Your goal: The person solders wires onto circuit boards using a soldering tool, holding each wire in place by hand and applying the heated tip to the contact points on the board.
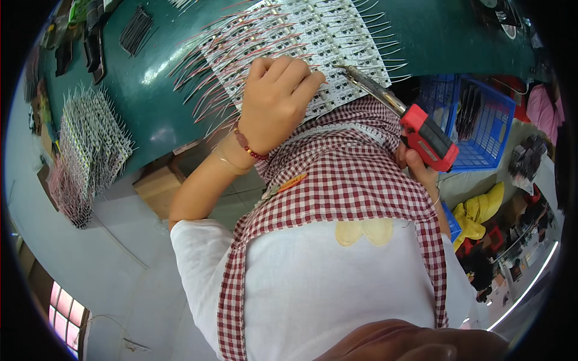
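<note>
A white panel of small circuit boards (316, 27) lies at the front edge of the green table, with rows of thin red, black and white wires sticking out from both sides. Over its near part, my left hand (278, 99) is closed, fingers curled and tips pressed at the board; whatever they pinch is too small to make out. My right hand (418, 168) grips a red and black soldering gun (428, 137) by its handle, partly hidden behind it. The gun's metal tip points up and left, touching or just above the panel, a little right of my left fingertips.
On the green table (162, 108) lie a bundle of black wires (137, 30) and, at the left edge, a stack of wired boards (90, 135). A blue plastic crate (481, 135) stands at the right, below table height. Yellow cloth (478, 210) lies beyond it.
</note>
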`<state>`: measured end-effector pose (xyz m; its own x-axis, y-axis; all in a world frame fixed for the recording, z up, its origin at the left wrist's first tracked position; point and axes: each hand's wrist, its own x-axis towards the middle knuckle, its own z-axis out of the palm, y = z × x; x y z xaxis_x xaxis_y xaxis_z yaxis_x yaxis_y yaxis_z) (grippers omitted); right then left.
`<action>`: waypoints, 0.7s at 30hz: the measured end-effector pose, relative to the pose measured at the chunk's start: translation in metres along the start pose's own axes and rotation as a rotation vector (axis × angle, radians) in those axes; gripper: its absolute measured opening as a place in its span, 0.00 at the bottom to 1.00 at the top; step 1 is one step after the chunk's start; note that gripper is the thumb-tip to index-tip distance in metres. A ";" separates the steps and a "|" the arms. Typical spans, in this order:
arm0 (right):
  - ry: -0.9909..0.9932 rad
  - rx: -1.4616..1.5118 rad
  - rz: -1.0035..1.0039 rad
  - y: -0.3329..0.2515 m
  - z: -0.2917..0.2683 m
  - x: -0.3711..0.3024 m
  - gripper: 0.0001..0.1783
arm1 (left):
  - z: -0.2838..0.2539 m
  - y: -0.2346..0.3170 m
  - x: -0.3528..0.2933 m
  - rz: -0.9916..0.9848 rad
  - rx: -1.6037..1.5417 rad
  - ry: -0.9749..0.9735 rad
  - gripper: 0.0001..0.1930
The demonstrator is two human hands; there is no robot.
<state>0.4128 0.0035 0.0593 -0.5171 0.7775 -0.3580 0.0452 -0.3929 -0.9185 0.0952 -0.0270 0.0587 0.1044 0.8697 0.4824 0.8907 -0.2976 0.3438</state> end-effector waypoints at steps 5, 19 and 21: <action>0.021 -0.169 0.000 0.004 0.003 -0.005 0.11 | 0.008 -0.002 -0.004 -0.012 0.036 -0.051 0.11; 0.019 -0.405 0.025 -0.006 0.008 -0.002 0.09 | 0.013 -0.004 -0.006 -0.026 0.036 -0.068 0.11; 0.062 -0.329 0.075 -0.004 0.007 -0.006 0.08 | 0.013 -0.005 -0.007 -0.027 0.029 -0.053 0.11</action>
<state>0.4093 -0.0029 0.0667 -0.4495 0.7848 -0.4267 0.3593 -0.2785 -0.8907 0.0963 -0.0260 0.0431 0.1030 0.8972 0.4294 0.9058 -0.2630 0.3323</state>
